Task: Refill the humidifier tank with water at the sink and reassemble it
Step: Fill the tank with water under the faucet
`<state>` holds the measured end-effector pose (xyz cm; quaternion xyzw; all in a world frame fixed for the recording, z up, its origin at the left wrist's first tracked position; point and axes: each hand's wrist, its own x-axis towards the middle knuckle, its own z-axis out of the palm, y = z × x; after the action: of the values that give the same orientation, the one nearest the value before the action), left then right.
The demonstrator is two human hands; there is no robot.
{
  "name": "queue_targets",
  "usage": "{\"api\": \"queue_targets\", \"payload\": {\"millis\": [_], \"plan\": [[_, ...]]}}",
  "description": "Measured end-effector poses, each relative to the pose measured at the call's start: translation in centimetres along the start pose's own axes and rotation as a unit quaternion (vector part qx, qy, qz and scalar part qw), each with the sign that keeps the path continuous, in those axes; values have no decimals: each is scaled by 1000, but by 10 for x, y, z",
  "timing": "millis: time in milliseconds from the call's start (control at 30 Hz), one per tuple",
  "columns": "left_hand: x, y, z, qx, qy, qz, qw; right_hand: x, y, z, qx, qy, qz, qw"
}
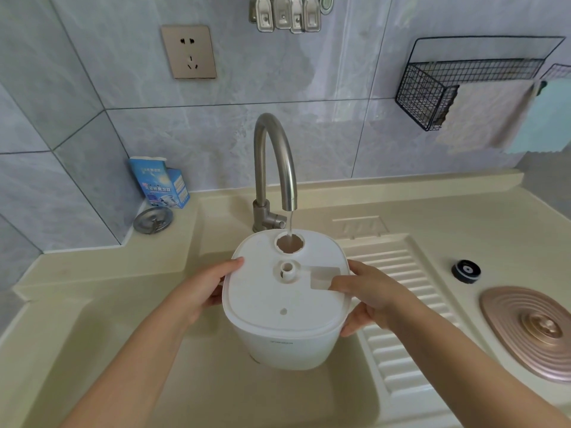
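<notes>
From the head view, we are mid-fill: our left hand and right hand grasp the humidifier tank over the sink, tap water entering its fill hole, so next we likely shut off and recap.
</notes>
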<state>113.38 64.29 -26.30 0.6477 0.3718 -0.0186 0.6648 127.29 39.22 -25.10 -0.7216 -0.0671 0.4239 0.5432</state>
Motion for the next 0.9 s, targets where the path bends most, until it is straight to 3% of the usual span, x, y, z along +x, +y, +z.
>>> {"api": "queue_targets", "payload": {"millis": [900], "plan": [[-4,-6,7,-10,6,2,1000,-1,-2,-3,-6,-1,-5,1000]]}}
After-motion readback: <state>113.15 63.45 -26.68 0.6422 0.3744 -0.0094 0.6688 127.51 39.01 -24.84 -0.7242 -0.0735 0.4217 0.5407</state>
